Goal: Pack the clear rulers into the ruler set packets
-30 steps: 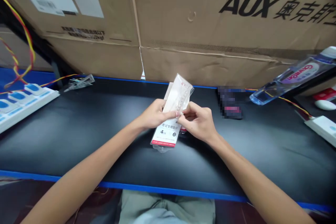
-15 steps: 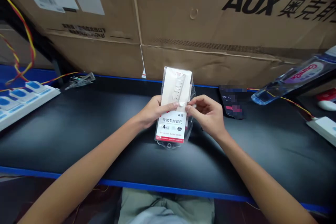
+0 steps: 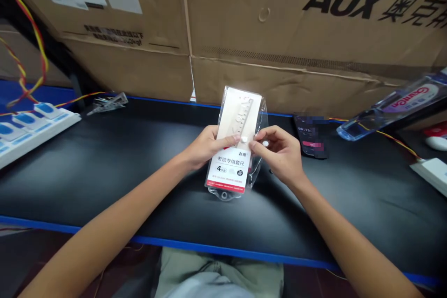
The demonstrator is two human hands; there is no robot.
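Note:
A ruler set package (image 3: 228, 167), a white and red card in a clear plastic sleeve, is held up over the black desk. Clear rulers (image 3: 243, 114) show through its upper half. My left hand (image 3: 209, 146) grips the left side, with the thumb across the front and the other fingers behind. At the right edge, my right hand (image 3: 281, 151) pinches the clear plastic flap (image 3: 256, 167) between thumb and forefinger. White snap buttons show by both thumbs, one on the front and one on the flap, apart from each other. The fingers behind the package are hidden.
A large cardboard box (image 3: 244, 23) stands along the back of the black desk (image 3: 139, 172). Power strips lie at the left (image 3: 52, 125) and right (image 3: 433, 174). A phone (image 3: 309, 137) and a tilted bottle (image 3: 391, 102) are at the back right; clear plastic pieces (image 3: 108, 102) lie back left.
The flap at the right edge now stands further from the card, and the snap button on it has come into view. The package has tilted slightly to the right at its top.

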